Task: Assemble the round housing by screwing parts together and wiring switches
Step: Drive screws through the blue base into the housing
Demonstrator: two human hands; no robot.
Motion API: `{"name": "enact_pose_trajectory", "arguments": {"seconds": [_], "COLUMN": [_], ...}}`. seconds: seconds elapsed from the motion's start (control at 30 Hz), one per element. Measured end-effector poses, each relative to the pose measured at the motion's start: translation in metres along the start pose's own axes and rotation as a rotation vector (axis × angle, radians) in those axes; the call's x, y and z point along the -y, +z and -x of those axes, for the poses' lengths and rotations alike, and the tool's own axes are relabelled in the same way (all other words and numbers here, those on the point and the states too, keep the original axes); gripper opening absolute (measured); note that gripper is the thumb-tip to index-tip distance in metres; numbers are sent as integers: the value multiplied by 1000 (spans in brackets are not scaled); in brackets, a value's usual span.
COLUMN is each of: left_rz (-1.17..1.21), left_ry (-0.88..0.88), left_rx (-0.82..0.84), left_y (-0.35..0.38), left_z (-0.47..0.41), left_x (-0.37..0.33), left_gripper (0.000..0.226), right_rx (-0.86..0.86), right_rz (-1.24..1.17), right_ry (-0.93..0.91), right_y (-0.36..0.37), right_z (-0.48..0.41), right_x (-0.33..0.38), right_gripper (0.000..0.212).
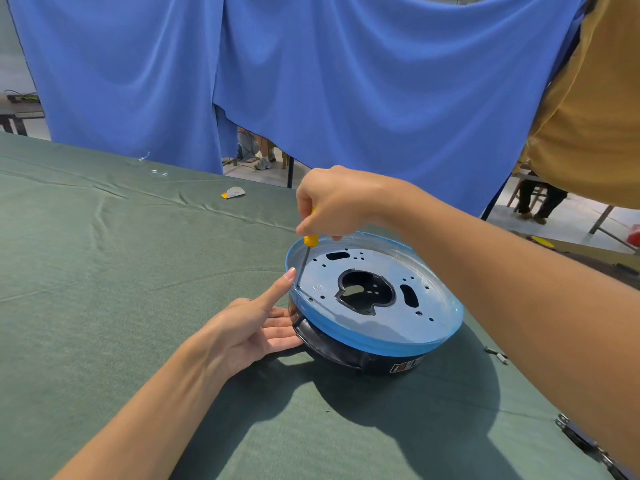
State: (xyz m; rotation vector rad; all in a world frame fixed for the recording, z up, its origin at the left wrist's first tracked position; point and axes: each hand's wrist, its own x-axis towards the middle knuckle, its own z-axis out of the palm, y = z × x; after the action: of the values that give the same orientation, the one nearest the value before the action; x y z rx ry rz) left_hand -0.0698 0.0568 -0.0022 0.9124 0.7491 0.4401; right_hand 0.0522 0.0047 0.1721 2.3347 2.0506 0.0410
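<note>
The round black housing with a blue-filmed metal plate on top is sat centre-right of the frame on the green-cloth desk. A yellow-handled screwdriver is gripped in the right hand, tip planted at the plate's left rim. The left hand is laid flat against the housing's side, index finger stretched up to the rim, nothing gripped. Probably early days: most holes look unfilled, and no switches or wiring can be seen.

My right hand hides most of the screwdriver handle, its tip (down by the rim) is too small to make out, and the label on the housing is unreadable
</note>
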Motion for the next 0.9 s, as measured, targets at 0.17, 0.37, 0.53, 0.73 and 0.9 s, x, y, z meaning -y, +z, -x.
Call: {"name": "enact_pose_trajectory", "arguments": {"seconds": [0.17,0.37,0.53,0.73,0.9], "left_rz": [-1,-7,-9,-3,5], "left_ry": [8,19,20,21,15], "left_rx": [1,12,20,14,-3], "left_y": [-1,-2,-2,-2,-2], "left_z": [-1,-3,-3,-3,-4], "left_x": [1,2,3,3,2], "left_gripper": [105,103,101,107,117], "right_rx": [-50,80,-74,-169,31], "right_rz": [-6,28,-9,-4,-129], "right_ry": [60,16,-93,49,-3], "right_y": [6,-10,-1,15,-3], "right_z": [-4,3,1,-5,4], "right_x": [2,3,-1,-6,-4], "right_gripper": [38,31,18,51,35]}}
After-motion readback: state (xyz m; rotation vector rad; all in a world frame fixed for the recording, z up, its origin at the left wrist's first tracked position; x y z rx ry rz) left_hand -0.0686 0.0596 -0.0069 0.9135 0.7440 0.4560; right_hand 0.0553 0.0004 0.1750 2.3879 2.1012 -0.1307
